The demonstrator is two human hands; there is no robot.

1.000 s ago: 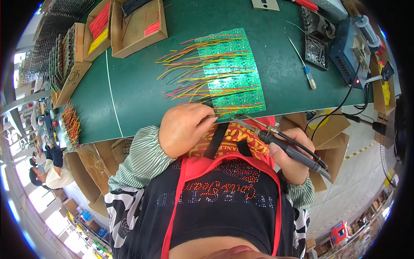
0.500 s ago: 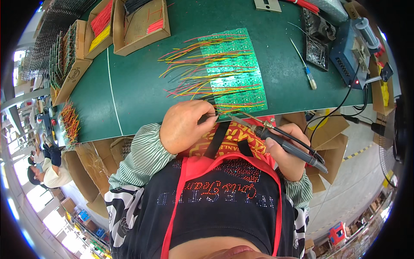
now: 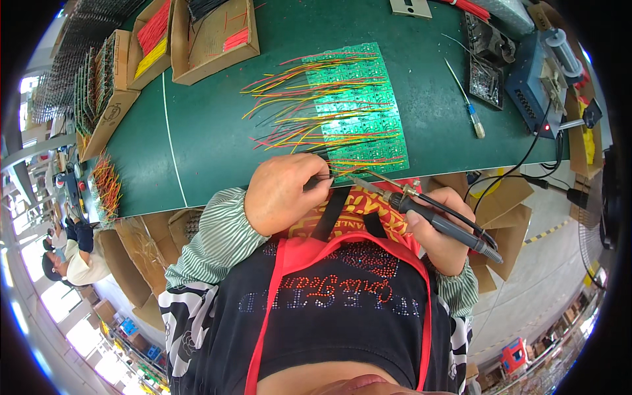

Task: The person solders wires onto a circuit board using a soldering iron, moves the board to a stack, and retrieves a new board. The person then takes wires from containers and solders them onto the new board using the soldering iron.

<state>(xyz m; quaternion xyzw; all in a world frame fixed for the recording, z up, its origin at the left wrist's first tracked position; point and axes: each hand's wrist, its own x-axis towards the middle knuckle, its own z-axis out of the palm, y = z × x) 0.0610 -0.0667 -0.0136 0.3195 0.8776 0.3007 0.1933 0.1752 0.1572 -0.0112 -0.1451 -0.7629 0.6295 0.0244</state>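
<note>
At 7 o'clock of board (image 3: 372, 93), left hand (image 3: 280, 191) pinching, seemingly, dark wire (image 3: 332, 175); 5 o'clock, right hand (image 3: 442, 247) gripping iron (image 3: 442, 224). Board: 12 o'clock, on table (image 3: 217, 131). Best hold wire still, tip (image 3: 356, 180) clear of other wires (image 3: 363, 162)

Circuit panel (image 3: 374, 94) (wires (image 3: 309, 119) across it) on table (image 3: 214, 145), left of brush (image 3: 471, 110).

A thin brush (image 3: 472, 113) lies on the green table (image 3: 217, 145), with open cardboard boxes (image 3: 513, 238) near a fan (image 3: 590, 240).
</note>
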